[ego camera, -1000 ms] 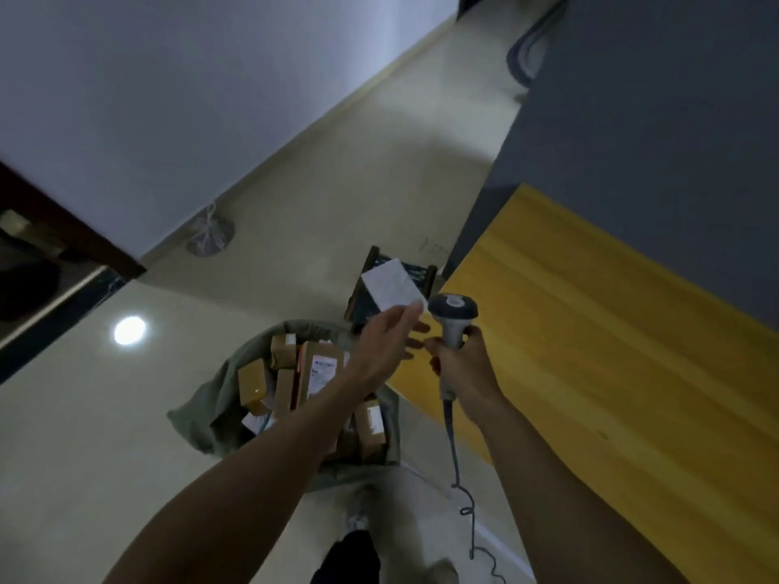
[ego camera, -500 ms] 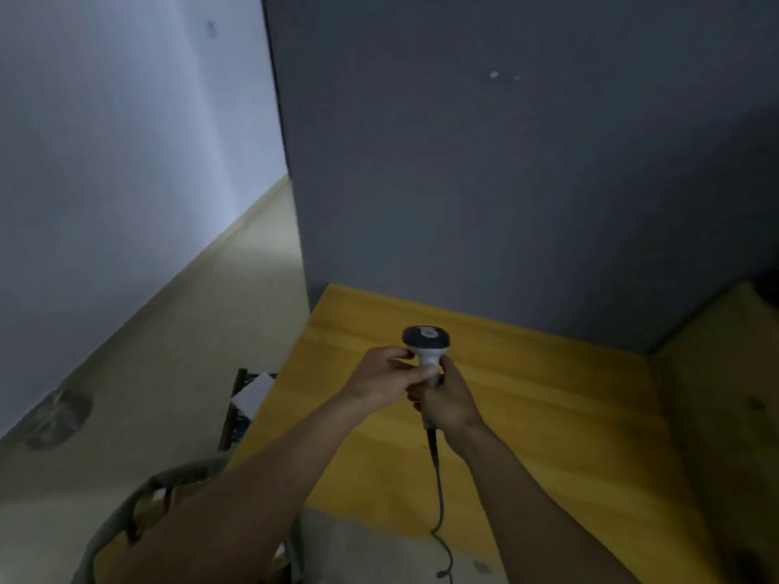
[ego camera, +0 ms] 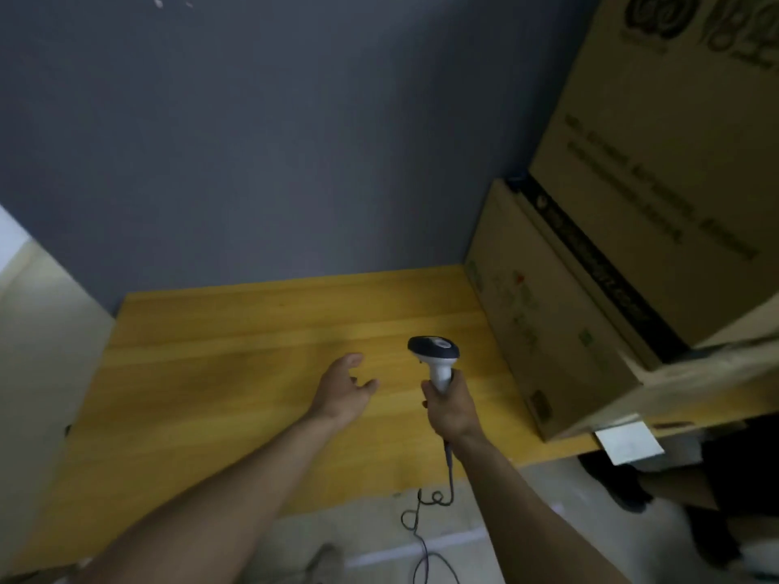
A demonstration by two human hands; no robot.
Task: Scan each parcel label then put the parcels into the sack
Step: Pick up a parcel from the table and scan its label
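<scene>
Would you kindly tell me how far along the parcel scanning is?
Done: cannot tell, since the sack is out of view. In hand: the right hand grips the barcode scanner, the left hand hovers open and empty over the yellow table. Left: no small parcel shows, so unclear.

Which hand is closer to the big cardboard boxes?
The right. The right hand, gripping the scanner, is just left of the cardboard boxes; the open left hand hovers farther left over the yellow table.
</scene>
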